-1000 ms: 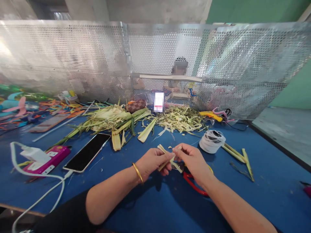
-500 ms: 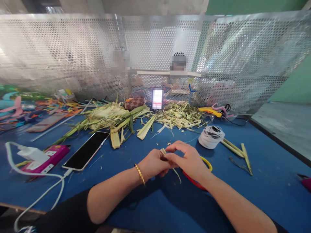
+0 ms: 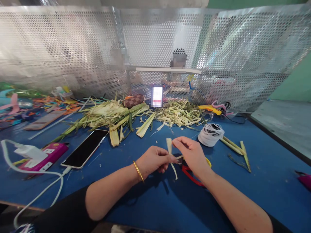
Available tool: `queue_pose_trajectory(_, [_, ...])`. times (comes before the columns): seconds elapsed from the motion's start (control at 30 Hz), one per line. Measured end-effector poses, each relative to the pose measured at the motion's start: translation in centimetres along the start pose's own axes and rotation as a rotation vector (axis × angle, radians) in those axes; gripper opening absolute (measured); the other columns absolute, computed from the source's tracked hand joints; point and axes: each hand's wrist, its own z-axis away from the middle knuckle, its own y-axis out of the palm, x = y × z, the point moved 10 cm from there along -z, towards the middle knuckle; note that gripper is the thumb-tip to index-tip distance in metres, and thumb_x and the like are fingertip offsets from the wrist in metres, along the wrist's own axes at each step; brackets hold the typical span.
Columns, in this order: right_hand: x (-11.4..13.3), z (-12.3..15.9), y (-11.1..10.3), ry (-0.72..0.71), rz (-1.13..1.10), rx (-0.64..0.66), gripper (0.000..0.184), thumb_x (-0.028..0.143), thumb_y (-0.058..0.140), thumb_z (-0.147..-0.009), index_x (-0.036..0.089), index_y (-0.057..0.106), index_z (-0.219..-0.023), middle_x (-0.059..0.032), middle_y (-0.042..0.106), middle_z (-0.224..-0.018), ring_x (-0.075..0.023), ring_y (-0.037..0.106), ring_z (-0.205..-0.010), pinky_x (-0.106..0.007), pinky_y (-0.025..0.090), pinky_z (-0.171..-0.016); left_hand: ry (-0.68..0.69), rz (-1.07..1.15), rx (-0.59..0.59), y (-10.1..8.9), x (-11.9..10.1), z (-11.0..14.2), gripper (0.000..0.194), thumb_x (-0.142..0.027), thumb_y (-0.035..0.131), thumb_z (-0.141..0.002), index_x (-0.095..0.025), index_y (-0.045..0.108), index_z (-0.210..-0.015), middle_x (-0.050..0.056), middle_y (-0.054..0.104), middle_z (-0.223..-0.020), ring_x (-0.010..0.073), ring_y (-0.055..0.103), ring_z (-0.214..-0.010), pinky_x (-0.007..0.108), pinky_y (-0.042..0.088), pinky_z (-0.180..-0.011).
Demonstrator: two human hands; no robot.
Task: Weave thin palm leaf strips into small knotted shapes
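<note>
My left hand (image 3: 159, 159), a gold bangle on its wrist, pinches a pale husk strip (image 3: 169, 145) between thumb and forefinger. One end of the strip stands up above the pinch, and a thin tail hangs below. Close on its right is my right hand (image 3: 191, 153), fingers bent together at the strip; a thin pale piece runs between the two hands at its fingers. Partly hidden under the right hand, scissors with red and yellow handles (image 3: 193, 178) lie on the blue table (image 3: 150, 204).
Behind the hands lie a heap of husks (image 3: 104, 113) and a pile of shredded strips (image 3: 179, 115). A roll of white cord (image 3: 211, 134) and cut stalks (image 3: 234, 146) are at right. A phone (image 3: 85, 149) and power strip (image 3: 46, 158) sit left. A perforated screen (image 3: 155, 35) stands behind.
My hands have drawn slightly apart. The husk strip now stands upright between them, where it was mostly covered by fingers. More of the scissors shows; the camera view has shifted slightly.
</note>
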Motion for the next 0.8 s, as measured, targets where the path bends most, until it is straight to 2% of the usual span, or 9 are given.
queue_pose_trajectory(0.07, [-0.8, -0.3, -0.4, 0.086, -0.083, -0.004, 0.032, 0.05, 0.054, -0.077, 0.019, 0.063, -0.072, -0.0016, 0.063, -0.072, -0.0173, 0.055, -0.071, -0.028, 0.04, -0.066, 0.001, 0.084, -0.043, -0.7, 0.0, -0.2, 0.034, -0.048, 0.067, -0.065, -0.014, 0.065, -0.065, -0.004, 0.051, -0.046, 0.006, 0.043, -0.04, 0.019, 0.033, -0.042])
queue_pose_trajectory(0.13, [-1.4, -0.4, -0.4, 0.167, -0.166, 0.018, 0.039, 0.057, 0.055, -0.074, 0.019, 0.061, -0.068, -0.0002, 0.059, -0.066, -0.0155, 0.053, -0.064, -0.028, 0.039, -0.062, -0.003, 0.155, -0.086, -1.3, 0.1, -0.3, 0.039, -0.052, 0.064, -0.068, -0.014, 0.065, -0.071, -0.003, 0.053, -0.049, 0.006, 0.044, -0.041, 0.018, 0.031, -0.042])
queue_pose_trajectory(0.23, [-1.7, 0.1, 1.1, 0.254, -0.284, 0.148, 0.04, 0.058, 0.064, -0.066, 0.019, 0.057, -0.066, 0.0037, 0.052, -0.054, -0.0118, 0.046, -0.052, -0.026, 0.037, -0.053, -0.015, 0.193, -0.107, -1.7, 0.3, -0.4, 0.043, -0.056, 0.061, -0.069, -0.013, 0.064, -0.071, -0.002, 0.055, -0.051, 0.0062, 0.045, -0.041, 0.018, 0.03, -0.041])
queue_pose_trajectory(0.33, [-1.7, 0.5, 1.8, 0.277, -0.334, 0.188, 0.038, 0.054, 0.068, -0.064, 0.018, 0.055, -0.063, 0.0044, 0.052, -0.051, -0.0107, 0.045, -0.05, -0.024, 0.036, -0.051, -0.038, 0.145, -0.082, -1.3, 0.4, -0.3, 0.04, -0.053, 0.066, -0.065, -0.013, 0.063, -0.068, -0.002, 0.055, -0.051, 0.0064, 0.045, -0.041, 0.018, 0.031, -0.041])
queue_pose_trajectory(0.47, [-2.1, 0.5, 1.7, 0.254, -0.316, 0.129, 0.034, 0.049, 0.065, -0.068, 0.018, 0.052, -0.06, 0.0043, 0.052, -0.051, -0.0108, 0.047, -0.05, -0.024, 0.037, -0.052, -0.035, 0.066, -0.054, -0.8, 0.3, -0.2, 0.032, -0.044, 0.07, -0.063, -0.012, 0.068, -0.07, -0.004, 0.051, -0.045, 0.0056, 0.042, -0.039, 0.019, 0.033, -0.043])
queue_pose_trajectory(0.57, [-2.2, 0.3, 0.9, 0.187, -0.269, 0.038, 0.029, 0.043, 0.06, -0.074, 0.019, 0.051, -0.061, 0.0043, 0.051, -0.051, -0.0116, 0.047, -0.051, -0.025, 0.037, -0.053, -0.017, 0.044, -0.057, -0.8, 0.0, -0.2, 0.031, -0.042, 0.069, -0.066, -0.011, 0.069, -0.068, -0.003, 0.052, -0.043, 0.0059, 0.043, -0.038, 0.02, 0.036, -0.045])
queue_pose_trajectory(0.67, [-1.2, 0.0, -0.4, 0.056, -0.103, -0.046, 0.024, 0.038, 0.054, -0.081, 0.02, 0.053, -0.065, 0.0022, 0.054, -0.056, -0.0144, 0.051, -0.057, -0.028, 0.041, -0.059, -0.01, 0.094, -0.07, -1.0, -0.1, -0.3, 0.032, -0.042, 0.071, -0.064, -0.01, 0.07, -0.069, -0.001, 0.057, -0.047, 0.0075, 0.048, -0.041, 0.021, 0.039, -0.047])
queue_pose_trajectory(0.73, [1.0, 0.2, -1.9, -0.137, 0.085, -0.15, 0.017, 0.034, 0.052, -0.084, 0.019, 0.058, -0.08, -0.0025, 0.061, -0.072, -0.0179, 0.057, -0.069, -0.031, 0.044, -0.067, 0.001, 0.189, -0.091, -1.4, -0.2, -0.3, 0.035, -0.043, 0.073, -0.063, -0.01, 0.07, -0.072, 0.002, 0.061, -0.052, 0.0087, 0.052, -0.045, 0.022, 0.042, -0.051])
queue_pose_trajectory(0.8, [4.3, 1.3, -2.5, -0.416, 0.282, -0.226, 0.017, 0.028, 0.051, -0.086, 0.02, 0.06, -0.098, -0.0069, 0.062, -0.089, -0.0203, 0.058, -0.082, -0.034, 0.044, -0.074, 0.011, 0.312, -0.11, -1.8, -0.2, -0.3, 0.038, -0.045, 0.073, -0.063, -0.01, 0.071, -0.078, 0.004, 0.066, -0.061, 0.0109, 0.058, -0.053, 0.022, 0.045, -0.055])
